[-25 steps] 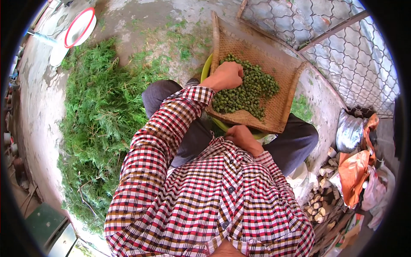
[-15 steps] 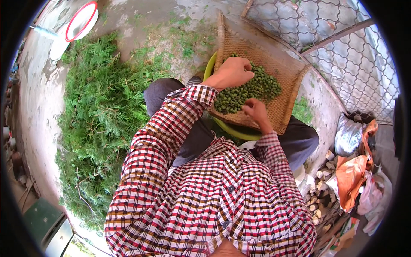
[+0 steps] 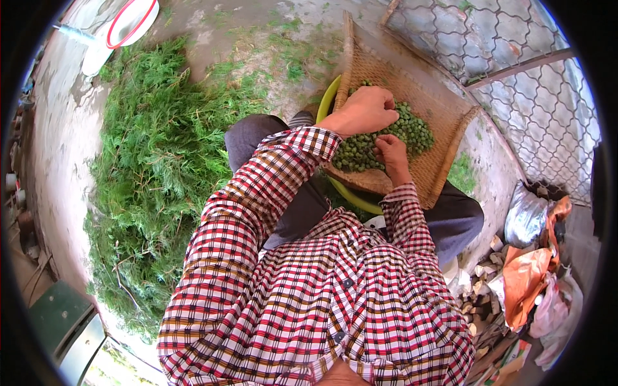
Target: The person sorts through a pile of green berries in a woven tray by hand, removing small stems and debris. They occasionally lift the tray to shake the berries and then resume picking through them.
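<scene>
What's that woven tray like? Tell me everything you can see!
The tray is tan-brown and woven, like bamboo or wicker, with thick raised edges at both sides. It lies over a yellow-green tub, its open face up. Small green pieces heaped in it hide part of its bottom. The left hand and right hand are at the heap; whether they touch the tray itself, I can't tell.

The woven tray (image 3: 445, 122) sits askew over a yellow-green tub (image 3: 329, 95), whose rim shows at its left and near edges. On the tray lies one heap of green pods (image 3: 417, 132), toward the near left; the far weave is bare. The floor (image 3: 67, 161) (pale and patchy) bears a broad spread of branches (image 3: 161, 141), scattered sprigs (image 3: 294, 64) and, at right, wood pieces (image 3: 481, 293).
</scene>
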A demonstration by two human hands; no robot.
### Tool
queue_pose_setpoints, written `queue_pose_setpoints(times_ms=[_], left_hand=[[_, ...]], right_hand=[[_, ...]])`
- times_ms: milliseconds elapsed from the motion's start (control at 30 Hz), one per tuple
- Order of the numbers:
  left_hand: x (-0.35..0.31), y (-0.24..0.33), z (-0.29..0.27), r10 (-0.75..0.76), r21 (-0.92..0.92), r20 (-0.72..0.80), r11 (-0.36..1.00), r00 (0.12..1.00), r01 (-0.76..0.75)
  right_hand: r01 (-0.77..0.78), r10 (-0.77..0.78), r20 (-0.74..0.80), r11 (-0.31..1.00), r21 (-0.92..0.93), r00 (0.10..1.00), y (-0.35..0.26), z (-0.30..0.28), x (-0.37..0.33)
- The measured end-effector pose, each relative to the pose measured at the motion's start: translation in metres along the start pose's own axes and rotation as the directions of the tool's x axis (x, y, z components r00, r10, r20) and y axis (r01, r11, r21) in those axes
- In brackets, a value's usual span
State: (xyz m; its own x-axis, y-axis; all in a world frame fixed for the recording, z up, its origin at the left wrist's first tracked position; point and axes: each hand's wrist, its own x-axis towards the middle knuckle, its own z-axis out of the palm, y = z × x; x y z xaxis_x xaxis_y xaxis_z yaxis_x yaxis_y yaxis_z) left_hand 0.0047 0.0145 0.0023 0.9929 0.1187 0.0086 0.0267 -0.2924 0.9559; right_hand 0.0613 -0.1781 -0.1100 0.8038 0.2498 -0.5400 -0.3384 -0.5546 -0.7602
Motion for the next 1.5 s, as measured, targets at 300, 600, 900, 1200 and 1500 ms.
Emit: queue_pose_setpoints(times_ms=[300, 600, 900, 1200, 1500], left_hand=[[0.003, -0.005, 0.014, -0.065, -0.087, 0.244, 0.992, 0.968, 0.089], [0.002, -0.002, 0.010, -0.103, -0.219, 0.299, 0.960, 0.949, 0.174], [0.003, -0.005, 0.008, -0.073, -0.184, 0.205, 0.976, 0.976, 0.112], [0.003, -0.008, 0.007, -0.025, 0.020, 0.040, 1.000, 0.999, 0.024], [0.007, -0.006, 0.003, -0.023, 0.003, 0.066, 1.000, 0.998, 0.023]], right_hand=[[0.242, -0.372, 0.094, 0.755, 0.609, 0.924, -0.072, -0.011, -0.058], [0.163, -0.383, 0.090, 0.580, 0.798, 0.920, -0.061, -0.011, -0.057], [0.071, -0.261, 0.100, 0.575, 0.815, 0.960, -0.023, -0.014, -0.041], [0.706, -0.616, 0.354, 0.550, -0.445, 0.703, 0.002, 0.056, -0.046], [0.574, -0.509, 0.328, 0.462, -0.676, 0.796, 0.011, 0.076, -0.024]])
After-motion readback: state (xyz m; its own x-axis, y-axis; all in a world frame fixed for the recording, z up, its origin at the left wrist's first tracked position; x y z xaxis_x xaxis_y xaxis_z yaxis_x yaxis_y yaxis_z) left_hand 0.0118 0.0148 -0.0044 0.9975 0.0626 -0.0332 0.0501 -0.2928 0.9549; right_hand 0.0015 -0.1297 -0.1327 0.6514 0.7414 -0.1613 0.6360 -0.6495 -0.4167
